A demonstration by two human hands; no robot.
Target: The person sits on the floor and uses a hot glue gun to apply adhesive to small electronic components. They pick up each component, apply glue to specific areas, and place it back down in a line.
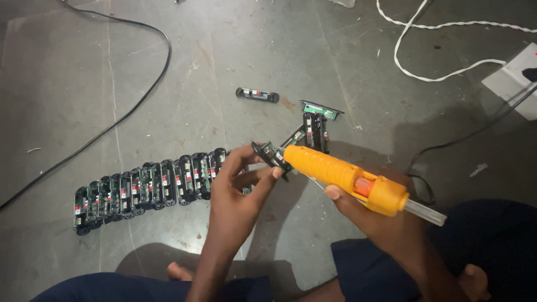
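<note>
Orange glue gun (344, 178) gripped in the right hand (386, 223), fingers wrapped under the body, index finger (334, 193) up against the underside, clear glue stick (425, 212) jutting from the rear toward the right knee. Nozzle aimed left, tip right against a small black module (271, 155) with a green circuit board. Module pinched in the left hand (238, 187): thumb on the near upper side, fingertips (277, 173) closed on the lower edge just under the nozzle, so the piece sits between thumb and fingertips, raised above the floor (313, 61) near its middle. Both hands clenched on their loads, neither released.

Behind the left hand, lined up on the grey concrete floor, a long row of modules (148, 190), standing side by side and touching, running out toward the left edge. Just beyond the nozzle, a few more modules (315, 131) clustered together; 1 lone faceplate (257, 94) lying flat farther off, apart from the rest. Black cable (128, 106) curving across the far left part of the floor, white cord (425, 25) looping near the far right corner, white power strip (512, 81) at the right edge. Dark blue trousers (380, 268) and bare feet at the near edge.
</note>
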